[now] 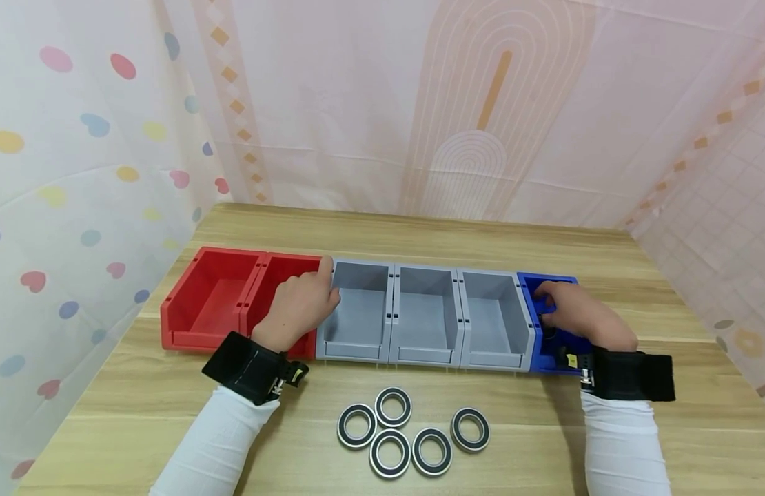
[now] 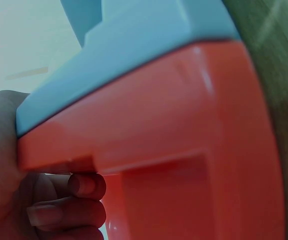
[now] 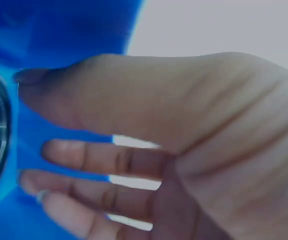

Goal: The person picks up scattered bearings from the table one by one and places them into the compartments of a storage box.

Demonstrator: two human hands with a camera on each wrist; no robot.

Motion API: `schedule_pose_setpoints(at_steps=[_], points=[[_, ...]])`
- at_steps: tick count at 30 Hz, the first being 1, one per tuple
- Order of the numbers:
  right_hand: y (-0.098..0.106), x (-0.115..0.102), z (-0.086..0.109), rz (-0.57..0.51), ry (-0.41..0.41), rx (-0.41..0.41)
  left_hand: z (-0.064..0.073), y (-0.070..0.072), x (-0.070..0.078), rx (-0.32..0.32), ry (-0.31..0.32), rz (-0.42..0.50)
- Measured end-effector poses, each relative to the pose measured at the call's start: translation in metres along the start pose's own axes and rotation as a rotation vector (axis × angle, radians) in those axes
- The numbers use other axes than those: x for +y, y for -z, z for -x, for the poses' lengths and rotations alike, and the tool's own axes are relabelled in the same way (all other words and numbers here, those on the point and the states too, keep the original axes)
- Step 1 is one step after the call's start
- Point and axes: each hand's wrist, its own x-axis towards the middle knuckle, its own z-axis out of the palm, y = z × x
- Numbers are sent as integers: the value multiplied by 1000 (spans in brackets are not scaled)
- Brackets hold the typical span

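Note:
My left hand (image 1: 300, 303) straddles the touching side walls of the second red bin (image 1: 267, 293) and the first grey bin (image 1: 358, 310). In the left wrist view, its curled fingers (image 2: 68, 215) are on the side of the red wall (image 2: 133, 120), with the grey wall (image 2: 128, 45) against it. My right hand (image 1: 584, 313) reaches into the blue bin (image 1: 546, 362). Its thumb and fingers are spread apart, with nothing between them. A black-sealed ball bearing (image 3: 3, 132) lies in that bin, just beyond the fingertips; only part of it shows.
Several ball bearings (image 1: 390, 453) lie on the wooden table (image 1: 513, 468) in front of the bins. Two more grey bins (image 1: 422, 355) stand mid-row, and another red bin (image 1: 196, 337) forms the left end. A patterned curtain (image 1: 358, 103) hangs behind the table.

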Motion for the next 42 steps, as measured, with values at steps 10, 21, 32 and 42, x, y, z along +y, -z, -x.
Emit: schedule_pose_setpoints(at_steps=[10,21,32,42], points=[[18,-23,8,0,94,234,0,-1,-1,4,-2,-7],[24,-61,16,-5,240,289,0,-2,-2,8,-2,-5],[13,-89,13,44,347,262,0,-2,-3,14,-10,0],[-4,-118,10,83,339,140,-2,-1,-2,14,-7,0]])
